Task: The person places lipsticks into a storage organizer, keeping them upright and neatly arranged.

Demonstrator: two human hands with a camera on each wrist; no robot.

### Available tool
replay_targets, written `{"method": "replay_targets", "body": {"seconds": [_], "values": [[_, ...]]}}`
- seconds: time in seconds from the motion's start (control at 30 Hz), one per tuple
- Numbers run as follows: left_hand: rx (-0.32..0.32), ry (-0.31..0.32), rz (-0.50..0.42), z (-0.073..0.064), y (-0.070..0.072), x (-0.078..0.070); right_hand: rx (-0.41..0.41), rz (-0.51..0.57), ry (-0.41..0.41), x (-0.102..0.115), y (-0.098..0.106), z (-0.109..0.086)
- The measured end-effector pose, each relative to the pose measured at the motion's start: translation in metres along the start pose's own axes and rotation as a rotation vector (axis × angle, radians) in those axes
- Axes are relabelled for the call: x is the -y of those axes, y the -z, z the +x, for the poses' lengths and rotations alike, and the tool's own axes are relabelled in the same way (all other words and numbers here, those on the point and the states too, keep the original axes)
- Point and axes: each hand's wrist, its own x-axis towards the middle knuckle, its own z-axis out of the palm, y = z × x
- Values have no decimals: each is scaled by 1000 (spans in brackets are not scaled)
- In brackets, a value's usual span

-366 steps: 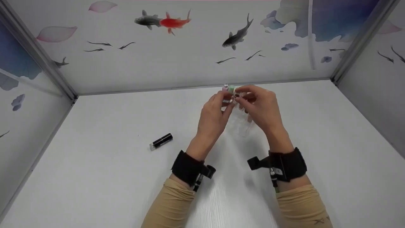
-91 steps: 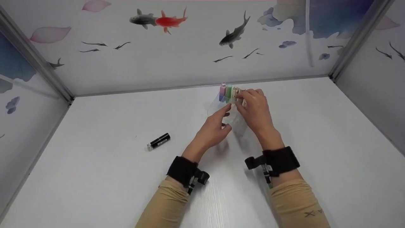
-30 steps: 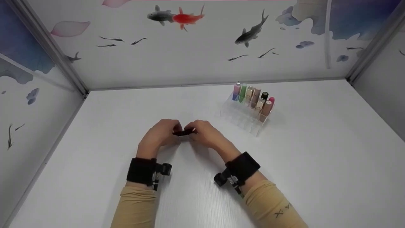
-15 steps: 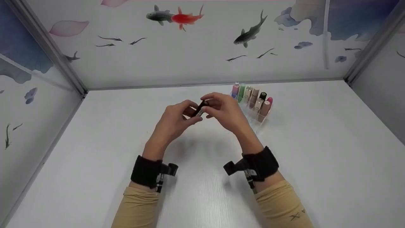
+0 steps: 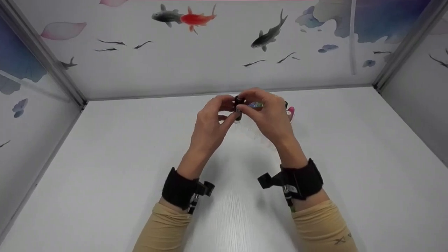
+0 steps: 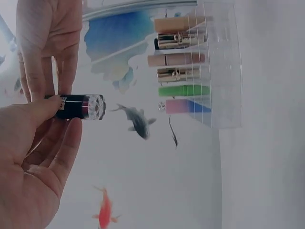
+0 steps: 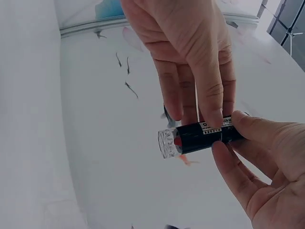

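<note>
A black lipstick tube (image 5: pixel 238 99) with a clear faceted end stands roughly upright in the air, pinched between both hands. In the left wrist view, the white label on the lipstick tube (image 6: pixel 76 107) is partly covered. My left hand (image 5: pixel 211 120) holds one side with thumb and fingers. My right hand (image 5: pixel 271 117) grips it from the other side. At close range in the right wrist view, red shows inside the clear end of the lipstick tube (image 7: pixel 190 138). Behind the hands stands a clear acrylic lipstick rack (image 6: pixel 228 71), mostly hidden in the head view.
Several lipsticks and gloss tubes fill one row of the rack, among them a green tube (image 6: pixel 183 90) and a pink-and-blue tube (image 6: pixel 186 106). A white table (image 5: pixel 115 168) meets a fish-patterned back wall (image 5: pixel 157 70). Black camera bands (image 5: pixel 180 189) circle both wrists.
The lipstick tube lay on the table at left, then both hands took hold of it. They have lifted it rightward and back, turning it upright near the rack, which the right hand held earlier.
</note>
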Motion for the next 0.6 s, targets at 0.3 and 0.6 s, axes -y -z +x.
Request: {"method": "replay_targets", "body": {"seconds": [0.3, 0.6], "values": [[-66, 55, -19, 12, -35, -13, -58, -95, 36, -22, 17, -2], [-41, 103, -111, 16, -64, -11, -126, -255, 55, -43, 27, 0]]}}
